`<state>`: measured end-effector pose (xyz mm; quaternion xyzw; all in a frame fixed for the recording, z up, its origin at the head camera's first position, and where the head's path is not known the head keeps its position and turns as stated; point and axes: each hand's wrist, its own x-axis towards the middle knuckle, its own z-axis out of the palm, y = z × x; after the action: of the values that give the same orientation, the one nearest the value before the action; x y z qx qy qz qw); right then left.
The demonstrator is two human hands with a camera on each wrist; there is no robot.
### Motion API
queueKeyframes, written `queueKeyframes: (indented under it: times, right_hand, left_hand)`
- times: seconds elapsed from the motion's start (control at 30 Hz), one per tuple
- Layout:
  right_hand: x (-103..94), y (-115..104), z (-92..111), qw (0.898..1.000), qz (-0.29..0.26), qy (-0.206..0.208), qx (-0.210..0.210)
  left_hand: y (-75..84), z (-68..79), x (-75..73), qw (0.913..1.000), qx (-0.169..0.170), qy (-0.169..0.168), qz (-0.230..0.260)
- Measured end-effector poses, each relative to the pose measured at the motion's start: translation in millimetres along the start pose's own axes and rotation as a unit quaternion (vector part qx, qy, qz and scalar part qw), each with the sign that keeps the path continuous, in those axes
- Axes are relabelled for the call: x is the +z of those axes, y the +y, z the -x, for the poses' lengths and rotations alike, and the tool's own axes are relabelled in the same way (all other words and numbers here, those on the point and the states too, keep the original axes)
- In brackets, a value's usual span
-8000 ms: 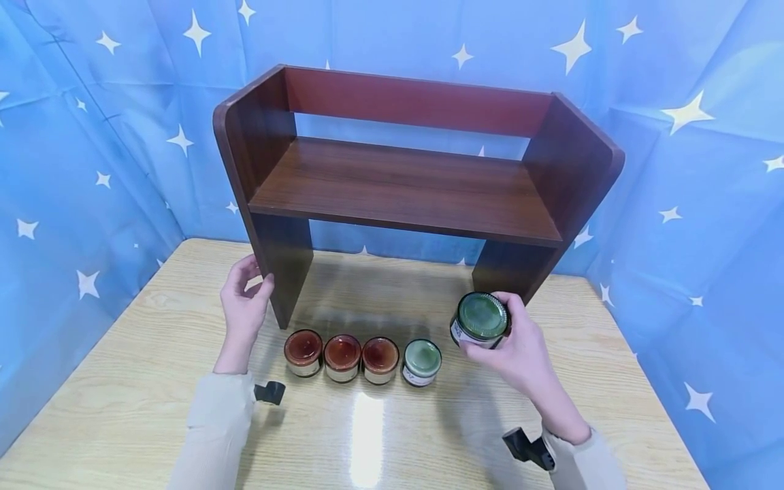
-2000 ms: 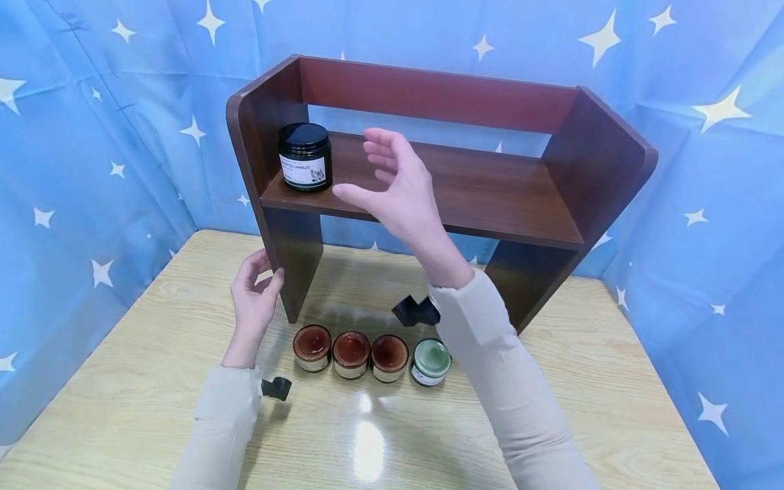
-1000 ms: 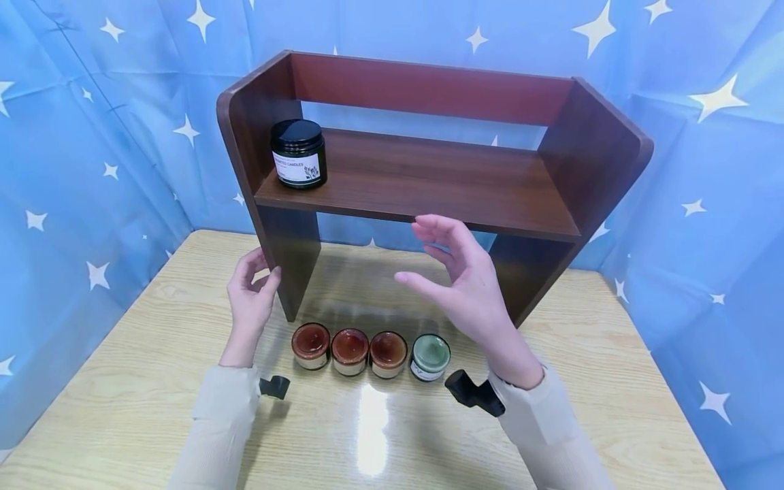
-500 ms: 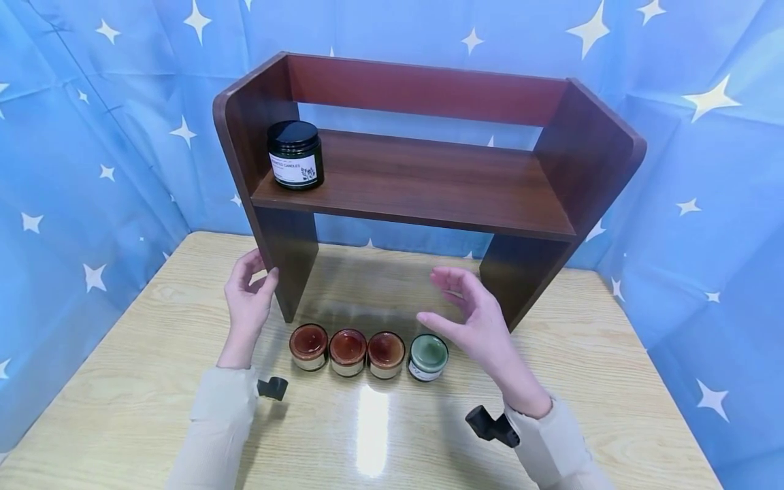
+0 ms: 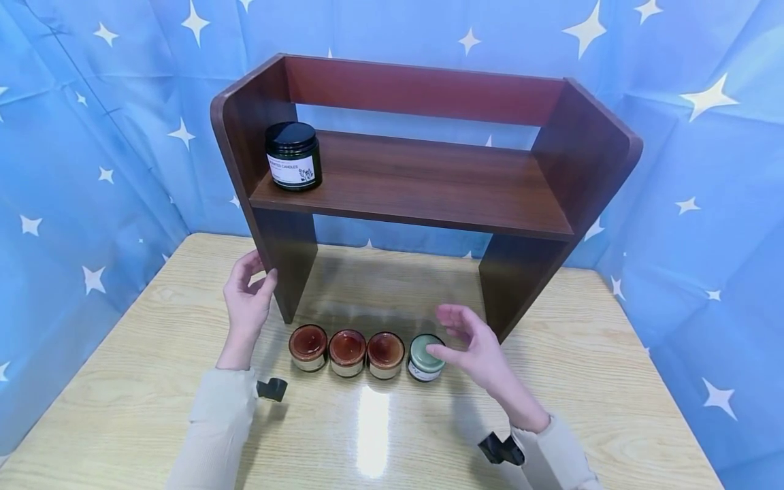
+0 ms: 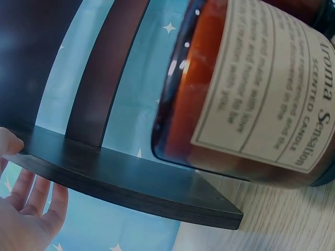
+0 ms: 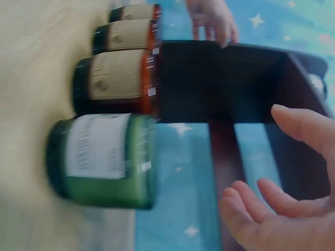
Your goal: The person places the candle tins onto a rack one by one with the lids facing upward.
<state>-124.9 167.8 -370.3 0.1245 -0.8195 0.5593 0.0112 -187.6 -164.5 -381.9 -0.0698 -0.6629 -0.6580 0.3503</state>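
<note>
I am reading the right hand [image 5: 480, 357] as hovering just over the green jar [image 5: 424, 359], a little right of centre in the lower half of the head frame. Thumb and fingers are standing well apart and holding nothing.

Key relation: in the head frame the jar is lying leftward of the palm, with the thumb tip overlapping the right part of its top. In the right wrist frame it is showing left of centre while the hand is filling the lower right, and a gap is separating them, so I am logging near, not touching. The jar is blurring in that frame.

Axis: the squat jar is standing upright-axised on the tabletop [image 5: 122, 381], apparently lid-down, since its dark band is sitting at the table side in the right wrist frame. I am judging that any grasp is depending on the hand dropping and shifting slightly left, so that thumb and fingers are straddling the round wall.

Neighbours: three red-brown jars [image 5: 348, 348] are lining up to its left, the nearest close but leaving a narrow gap. I am noting that as tight for the thumb.

Nearer hand: the right, plainly. The left hand [image 5: 248, 303], left of centre, is pinching the edge of the wooden shelf [image 5: 429, 184] at its left panel. A black-lidded jar [image 5: 292, 156] is resting on the board, upper left.
</note>
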Motion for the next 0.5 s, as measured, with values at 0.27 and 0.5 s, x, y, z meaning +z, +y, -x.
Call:
queueKeyframes:
  times: [0.27, 0.5]
  right_hand:
    - [2.7, 31.5, 4.7, 0.999, 0.010, -0.011, 0.038]
    - [5.2, 51.9, 8.1, 0.998, 0.009, -0.039, 0.054]
  left_hand:
    - [-0.1, -0.3, -0.1, 1.0000, 0.001, 0.000, 0.000]
    - [0.5, -0.3, 1.1, 1.0000, -0.003, 0.003, 0.007]
